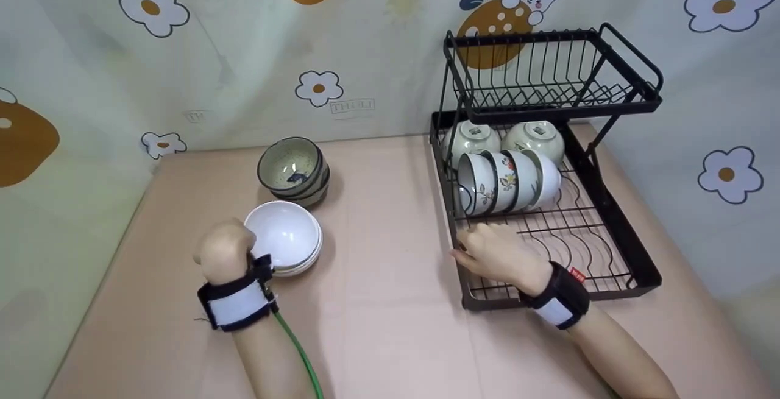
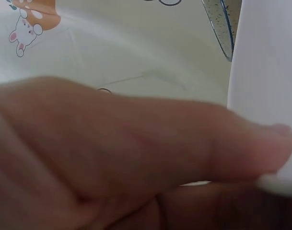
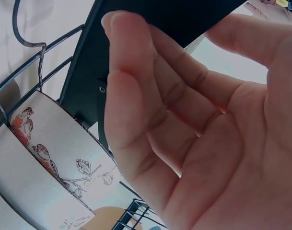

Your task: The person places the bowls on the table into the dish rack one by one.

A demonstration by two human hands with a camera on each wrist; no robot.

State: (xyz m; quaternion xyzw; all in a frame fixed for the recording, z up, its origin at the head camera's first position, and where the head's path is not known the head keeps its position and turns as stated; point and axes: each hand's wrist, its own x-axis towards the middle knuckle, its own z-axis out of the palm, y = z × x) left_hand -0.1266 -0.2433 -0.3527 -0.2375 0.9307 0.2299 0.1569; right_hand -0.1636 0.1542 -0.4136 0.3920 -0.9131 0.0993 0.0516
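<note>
We log: left hand [image 1: 224,253] pinches white bowls [image 1: 283,234] at the rim, on the table [image 1: 390,253]; right hand [image 1: 496,253], loosely curled, holding nothing, over dish rack [image 1: 496,303]. Floral bowls [image 1: 507,183] racked; speckled bowls [image 1: 280,164], like white, pending, we judge; upturned bowls [image 1: 536,140] racked.

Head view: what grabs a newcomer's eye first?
Probably the black two-tier dish rack at right, with flower-patterned bowls standing on edge in its lower tier. Next, the left hand pinching a rim of the stacked white bowls, left of centre. Then the sheet behind, printed with flowers and a rabbit.
</note>
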